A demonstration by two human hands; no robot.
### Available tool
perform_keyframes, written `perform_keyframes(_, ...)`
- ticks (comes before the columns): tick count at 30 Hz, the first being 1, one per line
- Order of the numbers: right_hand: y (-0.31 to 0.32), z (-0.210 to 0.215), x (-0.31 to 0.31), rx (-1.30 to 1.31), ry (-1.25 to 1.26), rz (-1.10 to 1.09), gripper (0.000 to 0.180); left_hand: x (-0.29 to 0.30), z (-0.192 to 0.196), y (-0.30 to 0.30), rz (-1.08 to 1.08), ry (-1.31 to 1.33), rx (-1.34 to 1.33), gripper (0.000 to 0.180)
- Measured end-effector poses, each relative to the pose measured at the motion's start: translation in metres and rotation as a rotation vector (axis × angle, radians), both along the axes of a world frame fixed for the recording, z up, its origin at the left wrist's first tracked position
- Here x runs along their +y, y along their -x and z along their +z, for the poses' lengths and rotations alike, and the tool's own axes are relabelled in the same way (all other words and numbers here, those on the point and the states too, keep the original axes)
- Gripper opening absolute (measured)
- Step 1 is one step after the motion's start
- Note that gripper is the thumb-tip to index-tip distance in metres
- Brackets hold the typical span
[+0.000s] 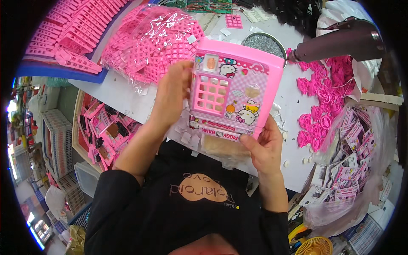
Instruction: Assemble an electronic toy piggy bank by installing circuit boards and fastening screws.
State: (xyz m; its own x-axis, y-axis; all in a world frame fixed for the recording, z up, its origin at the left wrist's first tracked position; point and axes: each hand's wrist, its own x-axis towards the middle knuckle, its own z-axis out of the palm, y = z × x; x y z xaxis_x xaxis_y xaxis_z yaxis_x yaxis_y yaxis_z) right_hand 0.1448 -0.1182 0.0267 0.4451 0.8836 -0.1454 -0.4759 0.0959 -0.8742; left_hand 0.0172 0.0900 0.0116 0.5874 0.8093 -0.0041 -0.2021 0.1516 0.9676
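A pink plastic toy bank panel [253, 102] is held up in front of me, above the table. Its face carries a printed cartoon sticker, a grid of keypad openings, a round hole and a small square window. Along its lower right edge my right hand [267, 148] grips it, thumb on the front and fingers behind. My left hand [172, 95] is at its left edge, with fingertips partly hidden by the panel. Just below the panel, a clear plastic bag [223, 148] lies at the table's near edge, among small white paper pieces [185, 137].
A bag of pink keypad pieces [157, 40] and stacked pink parts [70, 32] lie far left. A round tin [265, 44] of small metal bits and a dark power screwdriver [340, 44] are far right. Pink coiled parts [316, 110] and a sticker bag [348, 165] sit right.
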Motion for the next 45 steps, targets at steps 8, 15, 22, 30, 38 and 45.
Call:
perform_keyframes(8, 0.011, -0.01, -0.004, 0.005, -0.047, 0.038, 0.068, -0.024, -0.007, 0.021, -0.01, -0.223, 0.117, 0.034)
perform_keyframes(15, -0.021, -0.002, -0.014, -0.135, 0.111, 0.111, 0.059, 0.01, 0.038, 0.001, -0.263, 0.004, -0.015, 0.021)
perform_keyframes(22, -0.089, -0.006, 0.005, -1.35, 0.095, 0.061, 0.038, 0.017, 0.031, 0.009, -0.572, -1.267, -0.022, 0.03)
perform_keyframes(30, -0.077, -0.014, -0.031, -1.52, 0.224, 0.358, 0.064, -0.026, -0.012, 0.037, -0.794, -1.236, 0.2, 0.042)
perform_keyframes(38, -0.054, -0.014, -0.027, -1.661, 0.352, 0.365, 0.064, -0.012, 0.002, 0.034, -0.902, -1.232, 0.34, 0.058)
perform_keyframes(45, -0.085, -0.018, -0.026, -1.446, 0.142, 0.387, 0.052, -0.049, -0.007, 0.01, -0.899, -1.328, 0.444, 0.071)
